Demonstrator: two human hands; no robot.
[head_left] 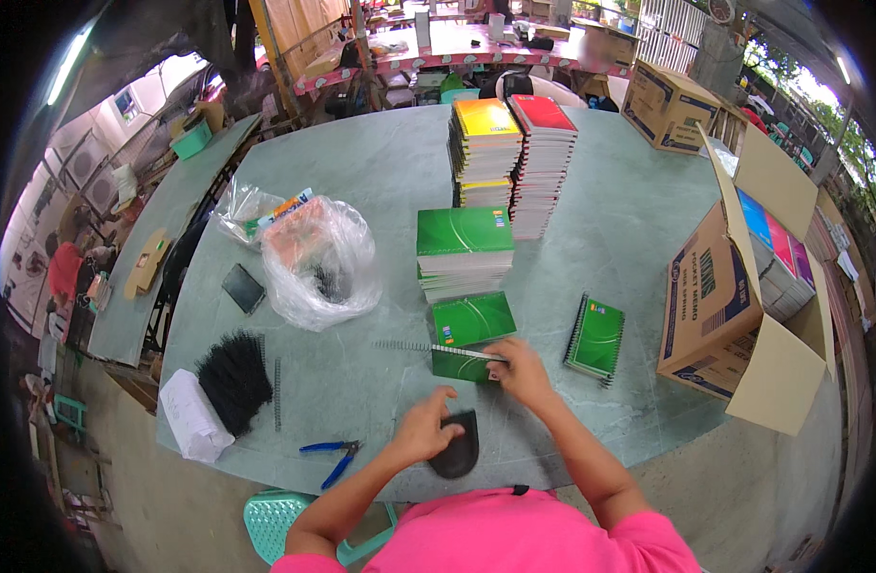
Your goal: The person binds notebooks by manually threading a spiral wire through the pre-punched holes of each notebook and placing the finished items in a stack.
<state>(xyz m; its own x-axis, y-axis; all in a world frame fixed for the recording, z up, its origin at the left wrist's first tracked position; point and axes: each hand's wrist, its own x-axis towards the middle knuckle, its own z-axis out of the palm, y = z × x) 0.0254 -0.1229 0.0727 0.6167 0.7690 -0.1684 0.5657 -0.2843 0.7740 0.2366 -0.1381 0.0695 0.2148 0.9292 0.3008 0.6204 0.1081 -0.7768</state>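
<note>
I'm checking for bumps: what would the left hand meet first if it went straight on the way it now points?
Likely the green notebook held in the right hand, ahead of the left hand and to its right, though depth is unclear and it might pass below.

Bold dark lettering runs in lines across the open carton (702,286) at right, and more print shows on the closed carton (653,107), upper right! Small colourful lettering brightens the green notebook (595,340) right of centre, while faint marks on the white bundle (197,420), lower left, stay too blurred to read.
</note>
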